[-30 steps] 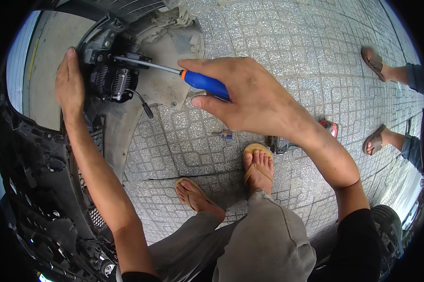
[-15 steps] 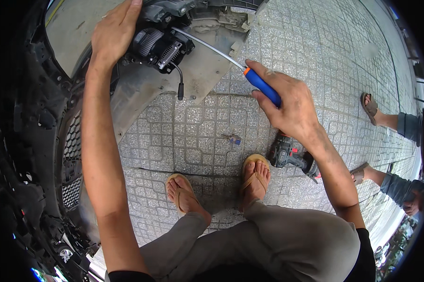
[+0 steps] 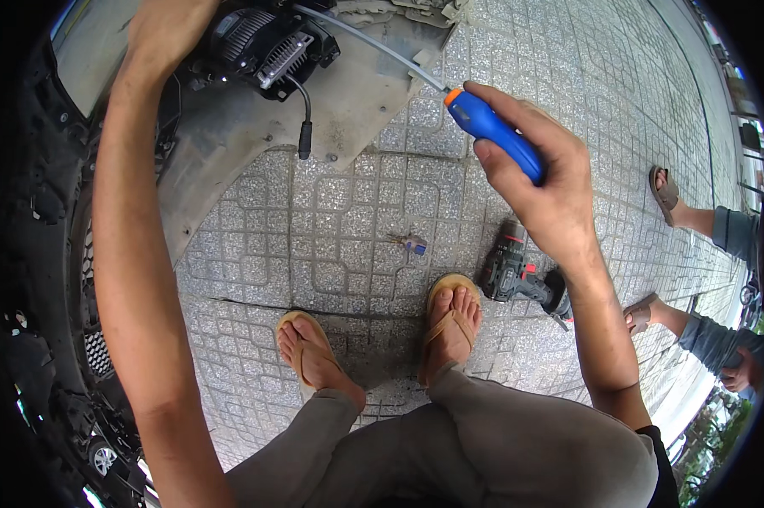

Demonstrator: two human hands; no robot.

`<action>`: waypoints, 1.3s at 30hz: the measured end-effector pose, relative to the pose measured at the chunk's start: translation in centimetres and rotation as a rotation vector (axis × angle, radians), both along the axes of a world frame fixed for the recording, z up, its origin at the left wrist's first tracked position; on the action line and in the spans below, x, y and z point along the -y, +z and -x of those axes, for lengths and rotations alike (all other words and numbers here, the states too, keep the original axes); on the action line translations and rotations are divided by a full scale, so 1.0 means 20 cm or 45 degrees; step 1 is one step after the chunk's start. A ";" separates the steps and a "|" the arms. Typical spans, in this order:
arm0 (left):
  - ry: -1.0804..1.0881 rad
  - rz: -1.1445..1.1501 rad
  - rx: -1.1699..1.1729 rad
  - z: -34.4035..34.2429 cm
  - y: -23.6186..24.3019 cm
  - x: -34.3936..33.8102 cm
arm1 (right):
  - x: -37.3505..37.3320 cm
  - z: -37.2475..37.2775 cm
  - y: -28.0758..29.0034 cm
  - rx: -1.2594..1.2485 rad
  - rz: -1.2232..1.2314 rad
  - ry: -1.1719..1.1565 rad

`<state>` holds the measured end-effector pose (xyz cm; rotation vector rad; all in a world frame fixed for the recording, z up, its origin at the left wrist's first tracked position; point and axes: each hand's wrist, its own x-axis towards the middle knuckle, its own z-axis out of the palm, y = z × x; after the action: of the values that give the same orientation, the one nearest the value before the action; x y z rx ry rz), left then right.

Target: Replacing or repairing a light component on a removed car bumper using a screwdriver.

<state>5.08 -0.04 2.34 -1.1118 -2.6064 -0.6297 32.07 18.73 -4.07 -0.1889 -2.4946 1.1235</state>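
My right hand (image 3: pixel 551 173) is closed around the blue handle of a long screwdriver (image 3: pixel 501 135) with an orange collar. Its steel shaft slants up and left to the top of a black finned unit (image 3: pixel 255 46), where the tip is hard to make out. From that unit a short black cable (image 3: pixel 306 114) hangs down and ends in a plug. My left hand (image 3: pixel 170 34) reaches to the upper left, beside the unit. Its fingers run out of the picture, so their grip is hidden.
A cordless drill (image 3: pixel 517 275) lies on the paving by my right foot. Small keys with a blue tag (image 3: pixel 412 244) lie ahead of my feet. Dark car body parts (image 3: pixel 77 152) line the left side. Another person's sandalled foot (image 3: pixel 666 195) is at the right.
The finned unit and my left hand appear higher and farther left as the view has shifted. My right hand has moved slightly right, still on the screwdriver, with more of its handle showing.
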 end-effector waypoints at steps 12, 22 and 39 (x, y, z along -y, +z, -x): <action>0.154 0.029 -0.036 0.23 -0.14 0.05 | -0.01 -0.07 -0.01 0.204 2.654 0.008; 0.068 0.059 -0.110 0.19 -0.09 0.02 | -0.05 -0.04 -0.02 0.111 0.029 -0.057; 0.002 -0.148 0.116 0.17 -0.02 0.09 | -0.04 -0.08 0.02 0.105 0.345 0.109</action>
<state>1.65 -1.90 2.03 -1.0693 -2.6075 -0.8386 33.59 19.46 -3.58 -0.2090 -2.4324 1.5170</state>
